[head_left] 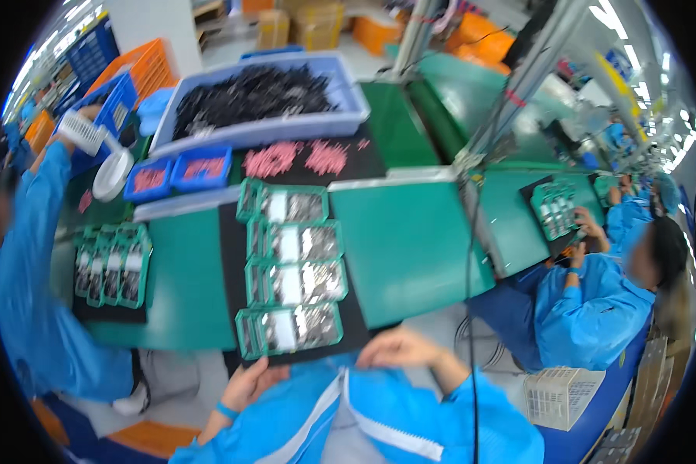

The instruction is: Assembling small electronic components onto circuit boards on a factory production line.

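A black board [359, 313] lies on the green table [406, 247] in front of me, carrying several green trays [290, 329] filled with small silvery parts. My left hand [251, 383] grips the board's near left edge, thumb on top. My right hand [398, 348] rests on the board's near right corner, fingers flat along its edge. Both sleeves are light blue.
A large blue bin [259, 104] of dark parts stands at the back, with pink parts [298, 158] and two small blue boxes [178, 172] before it. A person in blue stands at the left by another tray board [112, 267]; another person sits at the right.
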Motion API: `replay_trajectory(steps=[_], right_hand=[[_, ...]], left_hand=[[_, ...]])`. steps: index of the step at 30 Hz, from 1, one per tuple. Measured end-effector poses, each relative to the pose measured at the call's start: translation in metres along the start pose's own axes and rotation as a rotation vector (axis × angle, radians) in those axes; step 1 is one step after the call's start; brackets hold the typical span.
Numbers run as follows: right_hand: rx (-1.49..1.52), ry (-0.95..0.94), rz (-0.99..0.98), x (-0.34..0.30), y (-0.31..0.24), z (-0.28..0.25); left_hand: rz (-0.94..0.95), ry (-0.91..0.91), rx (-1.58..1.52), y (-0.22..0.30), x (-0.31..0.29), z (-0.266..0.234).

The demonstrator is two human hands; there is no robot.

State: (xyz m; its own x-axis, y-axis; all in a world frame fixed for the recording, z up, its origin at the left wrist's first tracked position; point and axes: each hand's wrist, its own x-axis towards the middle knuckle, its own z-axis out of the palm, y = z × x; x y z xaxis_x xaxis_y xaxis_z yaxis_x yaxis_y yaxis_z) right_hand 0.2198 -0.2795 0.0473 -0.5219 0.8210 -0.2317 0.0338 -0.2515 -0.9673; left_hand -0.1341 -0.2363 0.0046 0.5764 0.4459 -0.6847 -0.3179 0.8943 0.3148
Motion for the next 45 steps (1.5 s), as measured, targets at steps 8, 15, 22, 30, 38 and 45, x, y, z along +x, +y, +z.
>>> replay_trajectory(steps=[8, 15, 22, 30, 38, 45], right_hand=[[-0.301, 0.668, -0.225, 0.120, -0.055, -0.109], [-1.024, 1.040, -0.221, 0.225, -0.047, -0.193], [-1.133, 1.054, 0.157, 0.259, -0.059, -0.187], [-1.193, 1.112, -0.304, 0.256, -0.024, -0.193], [-1.102, 1.065, -0.220, 0.244, -0.043, -0.194], [-1.081, 1.029, -0.176, 0.242, -0.040, -0.201]], left_hand=[[0.302, -0.014, 1.564, 0.090, -0.097, 0.028], [1.421, -0.735, 1.701, 0.117, -0.107, 0.220], [1.912, -0.980, 1.284, 0.132, -0.065, 0.277], [1.917, -0.534, 1.898, 0.227, 0.077, 0.275], [1.183, -0.019, 2.284, 0.272, 0.257, 0.222], [1.175, -0.128, 2.344, 0.270, 0.273, 0.228]])
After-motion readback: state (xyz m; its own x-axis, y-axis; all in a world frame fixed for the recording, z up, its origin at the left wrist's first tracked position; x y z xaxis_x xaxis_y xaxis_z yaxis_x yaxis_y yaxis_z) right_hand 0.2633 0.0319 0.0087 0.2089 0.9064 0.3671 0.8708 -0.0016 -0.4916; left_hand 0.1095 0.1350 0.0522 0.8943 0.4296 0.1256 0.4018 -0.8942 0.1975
